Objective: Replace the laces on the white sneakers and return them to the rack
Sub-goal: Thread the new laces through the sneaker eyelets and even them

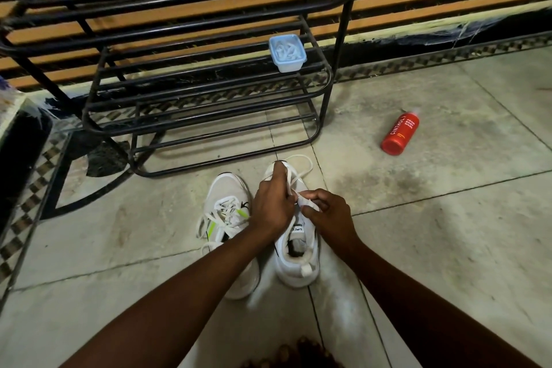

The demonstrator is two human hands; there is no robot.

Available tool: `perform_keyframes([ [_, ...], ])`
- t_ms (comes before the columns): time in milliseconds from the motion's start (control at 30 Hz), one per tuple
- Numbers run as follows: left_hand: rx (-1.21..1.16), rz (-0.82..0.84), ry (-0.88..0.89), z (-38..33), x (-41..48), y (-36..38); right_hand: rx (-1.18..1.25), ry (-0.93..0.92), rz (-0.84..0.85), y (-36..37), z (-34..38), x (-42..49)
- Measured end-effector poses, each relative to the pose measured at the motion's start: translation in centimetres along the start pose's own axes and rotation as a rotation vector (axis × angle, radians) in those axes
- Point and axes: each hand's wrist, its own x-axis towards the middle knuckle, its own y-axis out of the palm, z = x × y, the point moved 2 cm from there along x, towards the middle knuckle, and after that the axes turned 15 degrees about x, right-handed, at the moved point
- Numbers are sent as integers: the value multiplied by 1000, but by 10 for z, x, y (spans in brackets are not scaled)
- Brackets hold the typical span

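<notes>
Two white sneakers stand side by side on the tiled floor, toes toward the black metal rack. The left sneaker is laced, its loose lace ends trailing off to the left. Over the right sneaker both hands work a white lace that loops past the toe. My left hand grips the lace above the shoe's front. My right hand pinches the lace near the tongue. The right shoe's eyelets are hidden under my hands.
A pale blue plastic container holding white material sits on a middle shelf of the rack. A red bottle lies on its side on the floor at the right. A slatted wall runs behind the rack.
</notes>
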Motion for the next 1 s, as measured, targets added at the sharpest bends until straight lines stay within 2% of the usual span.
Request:
perform_keyframes([
  [133,-94,-73,-103,2,-5,4,-91,-30,22,0,1,1],
  [500,-181,-52,-34,12,-1,2,-119,-45,-39,5,-2,-1],
  [700,-372,73,-266,22,12,12,-75,-34,-43,4,-4,-2],
  [833,-350,83,-256,34,21,29,-62,-13,-29,2,-4,1],
  [1000,-324,26,-253,19,13,17,-180,-71,-3,2,-11,7],
])
